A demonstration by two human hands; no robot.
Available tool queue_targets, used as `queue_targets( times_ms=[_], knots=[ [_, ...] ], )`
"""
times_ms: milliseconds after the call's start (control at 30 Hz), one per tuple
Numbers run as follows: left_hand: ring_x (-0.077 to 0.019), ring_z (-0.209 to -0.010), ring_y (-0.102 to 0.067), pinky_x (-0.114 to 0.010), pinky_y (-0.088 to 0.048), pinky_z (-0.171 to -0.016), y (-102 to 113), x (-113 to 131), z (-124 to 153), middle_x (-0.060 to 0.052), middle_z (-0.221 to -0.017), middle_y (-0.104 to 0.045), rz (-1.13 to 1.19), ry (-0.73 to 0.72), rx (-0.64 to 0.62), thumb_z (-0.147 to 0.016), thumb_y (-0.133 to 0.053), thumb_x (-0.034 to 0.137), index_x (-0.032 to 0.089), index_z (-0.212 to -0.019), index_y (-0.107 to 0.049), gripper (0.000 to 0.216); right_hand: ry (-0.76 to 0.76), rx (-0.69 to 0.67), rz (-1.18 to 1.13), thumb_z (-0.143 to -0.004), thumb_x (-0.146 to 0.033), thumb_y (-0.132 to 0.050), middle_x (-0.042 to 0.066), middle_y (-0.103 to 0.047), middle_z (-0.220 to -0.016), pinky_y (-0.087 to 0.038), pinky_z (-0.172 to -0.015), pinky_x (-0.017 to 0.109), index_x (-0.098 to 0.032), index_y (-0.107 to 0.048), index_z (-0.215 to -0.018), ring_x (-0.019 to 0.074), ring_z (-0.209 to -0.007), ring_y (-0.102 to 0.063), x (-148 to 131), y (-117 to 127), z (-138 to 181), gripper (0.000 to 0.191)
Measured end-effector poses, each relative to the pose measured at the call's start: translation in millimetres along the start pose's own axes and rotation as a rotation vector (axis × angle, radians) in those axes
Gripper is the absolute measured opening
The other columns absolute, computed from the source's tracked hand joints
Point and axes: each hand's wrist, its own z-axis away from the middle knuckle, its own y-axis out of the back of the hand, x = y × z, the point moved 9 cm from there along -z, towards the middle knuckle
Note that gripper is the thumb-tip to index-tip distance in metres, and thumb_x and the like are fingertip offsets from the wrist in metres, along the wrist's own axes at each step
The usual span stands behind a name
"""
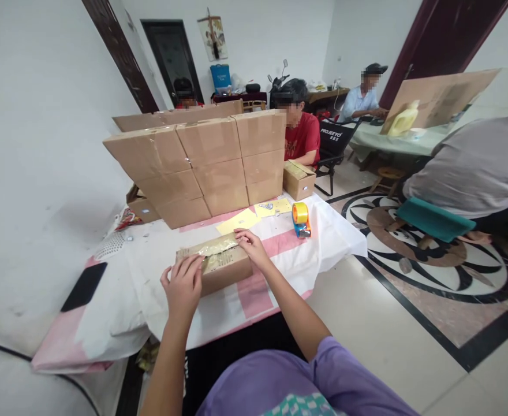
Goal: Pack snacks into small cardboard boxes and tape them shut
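Note:
A small cardboard box (223,271) lies on the table in front of me, its top covered with shiny clear tape. My left hand (183,287) rests on the box's near left end, fingers curled down over the top. My right hand (250,245) presses flat on the far right corner, fingers stretched along the tape. An orange and blue tape dispenser (301,219) stands on the cloth to the right of the box, apart from both hands.
A wall of stacked sealed cartons (202,167) rises behind the box. Yellow paper sheets (241,221) lie between them. A black phone (84,286) lies at the left. The table cloth (336,242) ends at the right. Other people sit beyond.

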Motion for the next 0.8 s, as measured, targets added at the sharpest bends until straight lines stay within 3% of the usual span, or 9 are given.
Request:
queue_targets(
  times_ms=[200, 400, 633, 800],
  knots=[
    [-0.0250, -0.130, -0.058, -0.046, -0.020, -0.112, -9, 6, 5, -0.007, -0.135, -0.069, -0.003, -0.039, -0.125, -0.103, -0.044, 0.041, 0.027, -0.128, -0.066, 0.036, 0.024, -0.052, 0.091, -0.082, -0.024, -0.054, 0.010, -0.066, -0.129, -0.041, -0.109, 0.041, -0.022, -0.066, -0.085, 0.0249, -0.127, -0.058, -8, 0, 0, 0.013],
    [-0.0255, -0.130, -0.059, -0.046, -0.019, -0.115, -10, 9, 4, -0.008, -0.136, -0.069, -0.007, -0.047, -0.147, -0.103, -0.044, 0.042, 0.028, -0.129, -0.066, 0.037, 0.076, -0.111, 0.167, -0.083, -0.021, -0.051, 0.010, -0.065, -0.126, -0.040, -0.109, 0.040, -0.022, -0.065, -0.079, 0.0243, -0.125, -0.058, -15, -3, -2, 0.015],
    [-0.0270, -0.137, -0.053, -0.052, -0.012, -0.121, -9, 10, 9, -0.006, -0.142, -0.064, -0.026, 0.012, -0.128, -0.102, -0.045, 0.042, 0.031, -0.134, -0.064, 0.038, 0.081, -0.138, 0.192, -0.085, -0.023, -0.050, 0.011, -0.063, -0.131, -0.040, -0.110, 0.043, -0.022, -0.066, -0.086, 0.0249, -0.128, -0.056, -11, -1, -1, 0.016],
    [-0.0262, -0.138, -0.052, -0.054, -0.009, -0.123, -12, 28, 5, -0.006, -0.144, -0.062, 0.013, -0.026, -0.105, -0.103, -0.041, 0.037, 0.031, -0.139, -0.061, 0.041, 0.107, -0.179, 0.222, -0.095, -0.034, -0.049, 0.010, -0.062, -0.137, -0.038, -0.116, 0.044, -0.023, -0.070, -0.095, 0.0241, -0.134, -0.054, -14, -4, 1, 0.023]
  ],
)
